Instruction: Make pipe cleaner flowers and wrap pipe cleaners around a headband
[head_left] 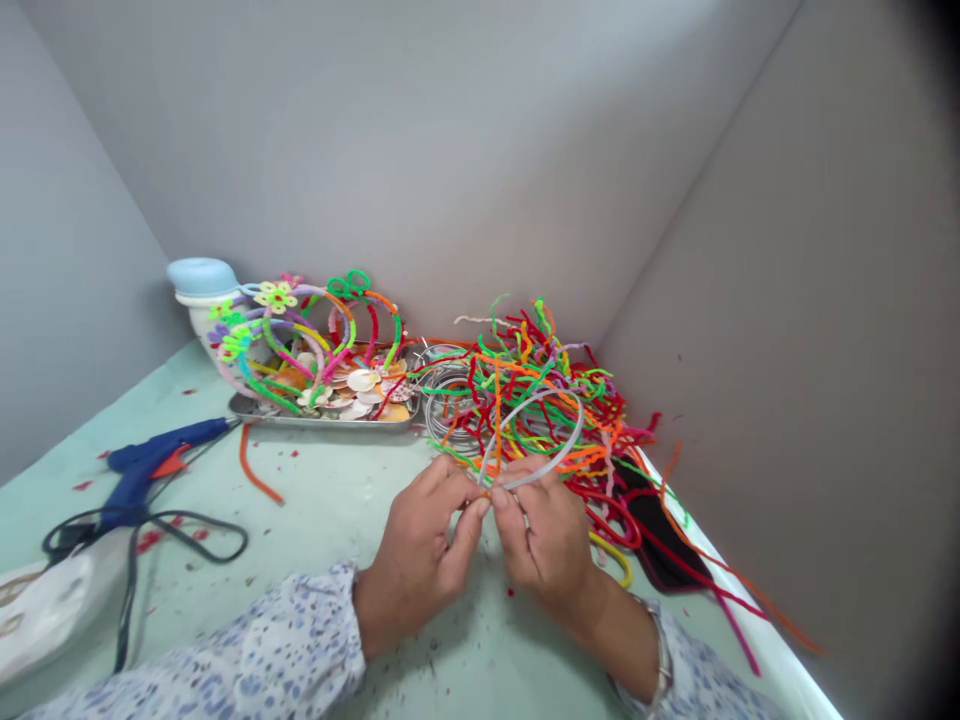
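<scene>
A thin pale grey headband (576, 437) curves up from between my two hands, over the pile behind. An orange pipe cleaner (497, 410) stands upright at one end of the band, with a bit of orange showing where my fingertips meet. My left hand (420, 545) is closed, thumb and forefinger pinching the pipe cleaner against the band's end. Close beside it, my right hand (549, 540) is closed around the headband near the same end. The fingers partly hide the place where band and pipe cleaner meet.
A metal tray (337, 423) holds shells and pipe-cleaner-wrapped headbands (352, 335). Loose pipe cleaners (540, 350) heap behind my right hand, near wire coils (450, 400) and a dark phone-like slab (667, 545). Left are a blue glue gun (139, 465), its cord and a blue-lidded white container (202, 290).
</scene>
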